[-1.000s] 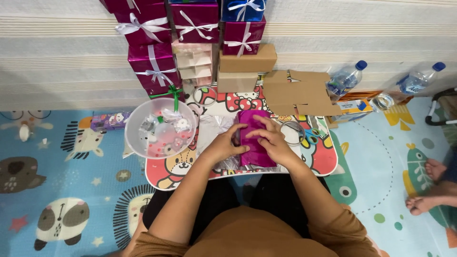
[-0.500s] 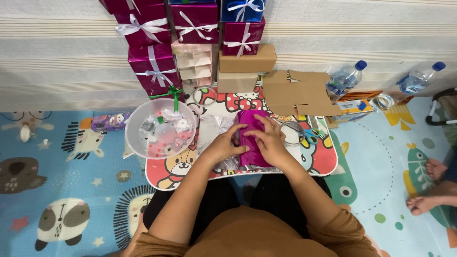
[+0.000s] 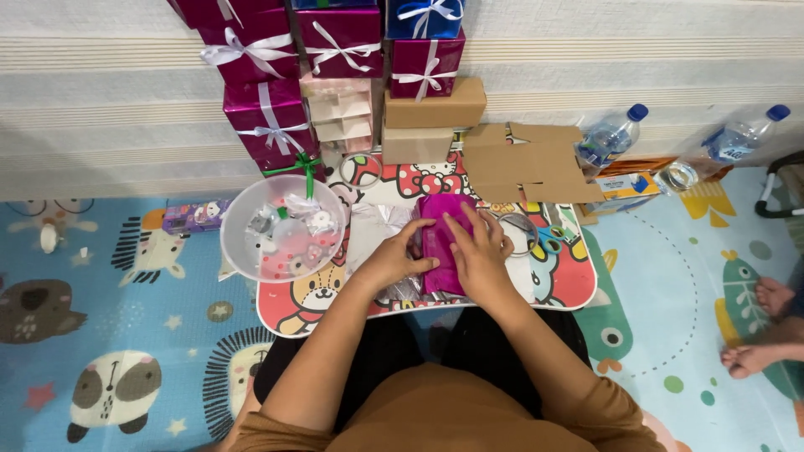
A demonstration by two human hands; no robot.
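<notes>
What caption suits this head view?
Both hands, left hand and right hand, press shiny magenta wrapping paper on a small cartoon-printed table.

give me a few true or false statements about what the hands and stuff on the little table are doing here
1. Both hands, left hand and right hand, rest on the magenta wrapped box. True.
2. The clear plastic bowl sits to the right of the box. False: it sits to its left.
3. Two water bottles lie by the wall. True.
4. The flat cardboard sheet is under the hands. False: it lies beyond them, apart.
5. The stacked gift boxes carry white ribbons. True.
</notes>
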